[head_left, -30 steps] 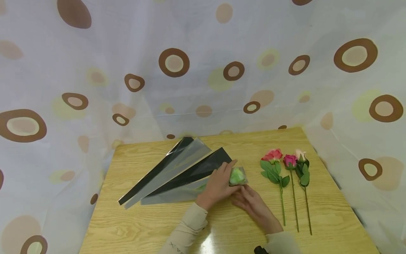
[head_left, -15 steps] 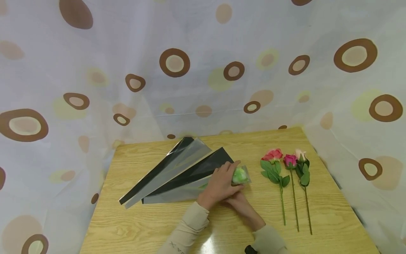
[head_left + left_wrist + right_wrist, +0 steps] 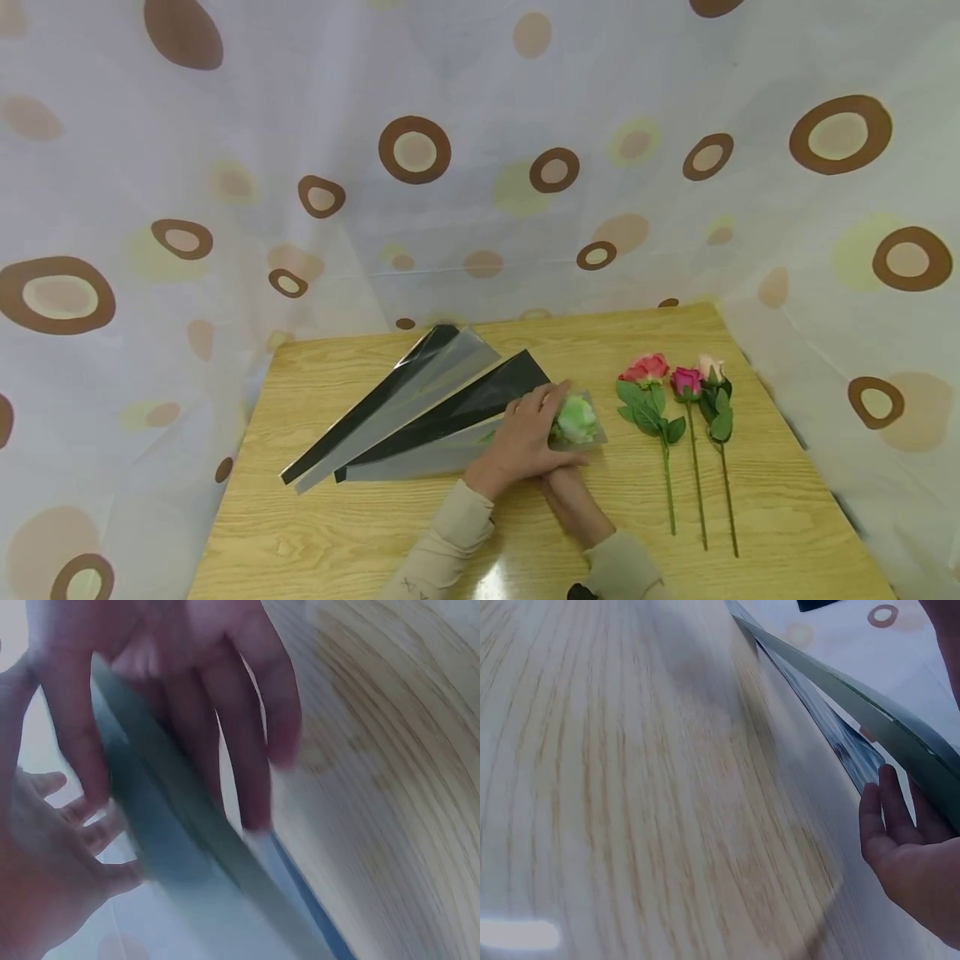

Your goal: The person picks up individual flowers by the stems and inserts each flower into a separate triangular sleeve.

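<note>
A white-green artificial flower [image 3: 576, 419] lies in a clear flower sleeve [image 3: 420, 457], its bloom at the right end, still inside the film. My left hand [image 3: 517, 442] reaches over the sleeve just below the bloom. In the left wrist view the sleeve [image 3: 187, 847] passes between that hand's thumb and fingers [image 3: 247, 757]. My right hand [image 3: 573, 500] is at the near side, its fingers hidden under the left hand. In the right wrist view, the right hand [image 3: 919, 855] has fairly straight fingers against the sleeve's underside, with the sleeve raised off the table near the hand.
A black-and-clear sleeve [image 3: 405, 392] lies at the back left, and a black panel [image 3: 480, 400] fans out beside the held sleeve. To the right lie a coral flower [image 3: 645, 369], a magenta rose [image 3: 686, 382] and a pale pink rose [image 3: 710, 367] on the wooden table [image 3: 337, 533].
The bloom and its sleeve have slid slightly to the right, so more of the bloom shows. My right hand has moved left, under the left hand. The left hand has hardly moved.
</note>
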